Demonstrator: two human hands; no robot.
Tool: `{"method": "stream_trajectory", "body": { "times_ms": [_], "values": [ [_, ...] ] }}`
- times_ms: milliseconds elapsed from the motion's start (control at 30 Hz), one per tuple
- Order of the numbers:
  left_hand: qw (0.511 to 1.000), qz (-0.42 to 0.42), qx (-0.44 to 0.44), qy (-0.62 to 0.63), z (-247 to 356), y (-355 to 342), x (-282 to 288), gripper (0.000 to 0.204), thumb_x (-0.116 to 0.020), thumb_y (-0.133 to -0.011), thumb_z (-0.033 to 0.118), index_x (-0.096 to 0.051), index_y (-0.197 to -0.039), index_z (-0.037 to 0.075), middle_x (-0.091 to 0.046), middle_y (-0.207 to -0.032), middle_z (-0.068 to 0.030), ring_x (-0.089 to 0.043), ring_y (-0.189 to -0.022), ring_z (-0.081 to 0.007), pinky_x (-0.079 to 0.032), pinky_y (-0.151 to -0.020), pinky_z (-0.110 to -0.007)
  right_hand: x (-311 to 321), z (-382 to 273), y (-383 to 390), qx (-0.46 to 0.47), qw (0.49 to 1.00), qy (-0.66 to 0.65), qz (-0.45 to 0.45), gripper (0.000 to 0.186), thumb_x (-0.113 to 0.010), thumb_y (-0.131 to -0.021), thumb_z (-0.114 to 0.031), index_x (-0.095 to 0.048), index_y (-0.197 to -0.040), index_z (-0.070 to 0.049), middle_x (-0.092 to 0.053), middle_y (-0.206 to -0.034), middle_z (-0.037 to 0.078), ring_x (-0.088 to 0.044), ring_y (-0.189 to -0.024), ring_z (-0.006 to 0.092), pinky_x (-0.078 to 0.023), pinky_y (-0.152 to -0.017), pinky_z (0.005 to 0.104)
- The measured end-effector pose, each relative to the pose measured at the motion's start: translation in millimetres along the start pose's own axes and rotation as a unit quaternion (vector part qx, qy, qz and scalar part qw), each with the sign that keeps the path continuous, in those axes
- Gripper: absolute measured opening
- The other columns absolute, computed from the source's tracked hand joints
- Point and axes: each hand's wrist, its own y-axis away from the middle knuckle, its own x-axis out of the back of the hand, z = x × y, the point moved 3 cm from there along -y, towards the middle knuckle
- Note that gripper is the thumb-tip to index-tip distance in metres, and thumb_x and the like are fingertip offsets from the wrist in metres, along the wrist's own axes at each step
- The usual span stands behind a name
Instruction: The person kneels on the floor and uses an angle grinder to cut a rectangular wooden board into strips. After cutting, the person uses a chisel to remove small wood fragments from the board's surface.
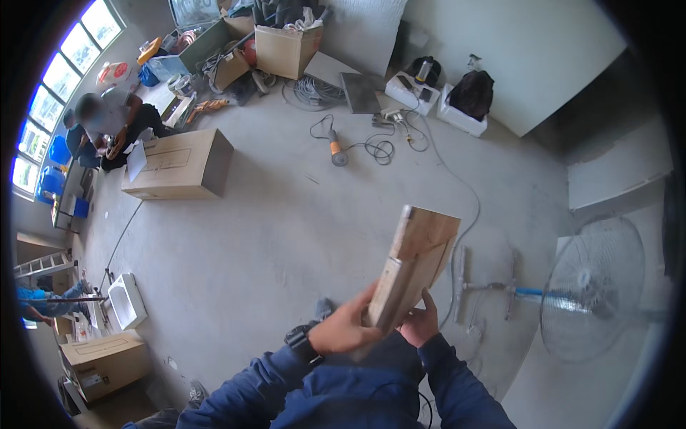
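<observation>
My left hand (344, 325), below a dark wristwatch, grips the lower left end of a bundle of wooden boards (421, 243), which tilts upward to the right in front of my body. On the other side, my right hand (418, 323) holds the boards' lower right edge, its fingers partly hidden behind the wood. The boards look stacked flat against each other.
A fan (592, 286) stands right. An angle grinder (336, 150) and cables lie on the floor (250, 250). A person (114, 129) crouches behind a cardboard box (179, 171); another (39, 304) is at far left. Boxes (286, 53) and foam trays (461, 121) line the back.
</observation>
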Motion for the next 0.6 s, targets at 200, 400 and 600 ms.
{"method": "stream_trajectory", "body": {
  "times_ms": [200, 400, 600],
  "values": [
    [0.978, 0.133, 0.156, -0.030, -70.1, -176.6, 148.4, 0.090, -0.070, -0.080, -0.003, -0.032, -0.161, 0.002, -0.060, -0.141, -0.0154, -0.058, -0.133, -0.0253, -0.051, -0.109, -0.040, -22.7, -106.9, -234.7, 0.074, 0.992, -0.105, 0.015, 0.079, -0.044, -0.102, -0.068, -0.048, -0.154, -0.009, -0.051, -0.158, 0.011, -0.051, -0.141, 0.0340, -0.035, -0.122, 0.0558],
    [0.943, 0.219, 0.223, 0.113, -179.0, -247.0, 319.4, 0.091, -0.064, -0.075, -0.015, -0.036, -0.159, 0.005, -0.061, -0.143, -0.0108, -0.059, -0.132, -0.0233, -0.051, -0.109, -0.038, -1.5, -64.2, -420.6, -0.029, 0.976, -0.123, 0.175, 0.074, -0.053, -0.100, -0.066, -0.048, -0.154, -0.016, -0.052, -0.155, 0.009, -0.049, -0.143, 0.0324, -0.039, -0.117, 0.0579],
    [0.911, 0.312, 0.266, 0.050, -309.3, -285.2, 437.3, 0.075, -0.062, -0.081, -0.014, -0.046, -0.152, 0.004, -0.064, -0.136, -0.0097, -0.063, -0.125, -0.0213, -0.054, -0.102, -0.036, 8.3, -14.9, -542.8, -0.043, 0.955, -0.098, 0.277, 0.072, -0.067, -0.096, -0.056, -0.045, -0.153, -0.019, -0.055, -0.148, 0.009, -0.051, -0.136, 0.0296, -0.045, -0.108, 0.0515]
  ]
}}
